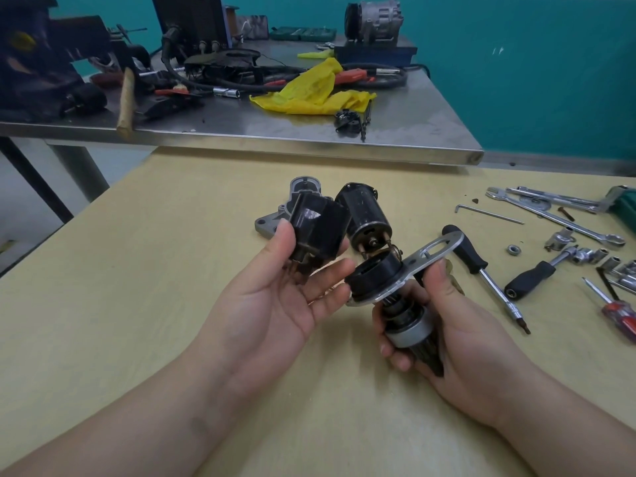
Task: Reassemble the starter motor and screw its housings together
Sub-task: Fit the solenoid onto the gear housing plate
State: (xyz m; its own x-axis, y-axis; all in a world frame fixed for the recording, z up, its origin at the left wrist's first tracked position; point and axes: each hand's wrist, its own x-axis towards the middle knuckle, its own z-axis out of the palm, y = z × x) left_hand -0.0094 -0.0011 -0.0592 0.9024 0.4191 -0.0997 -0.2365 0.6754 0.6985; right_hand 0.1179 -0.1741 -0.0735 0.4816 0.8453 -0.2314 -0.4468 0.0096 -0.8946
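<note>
Pale yellow wooden desk (172, 304) in the foreground; behind it a steel-topped grey metal desk (395, 132) carrying a crumpled yellow plastic bag (309, 91), a silver compressor-like unit (373, 17) on a dark box, cables and dark tools. Left hand (275, 294), palm up, its grip grasping a glossy black plastic solenoid cap with metal terminals (316, 228), thumb on the cap's left face and fingers curled beneath. Right hand (444, 325), its grip clenched round a grey and black pinion drive assembly (409, 325) that bears a flat silver mounting plate (430, 259) and a black round collar (375, 273) at its upper end; both parts are held above the yellow desk, near each other. Behind the hands, lying on the desk: a black cylindrical motor body (364, 215) and a grey cast-aluminium nose housing (278, 218), side by side. To the right: a black-handled socket driver (481, 266), long silver spanners (557, 215), a thin hex key (488, 213), loose chrome sockets (588, 256), a red-handled screwdriver (616, 311) and a small nut (513, 249).
</note>
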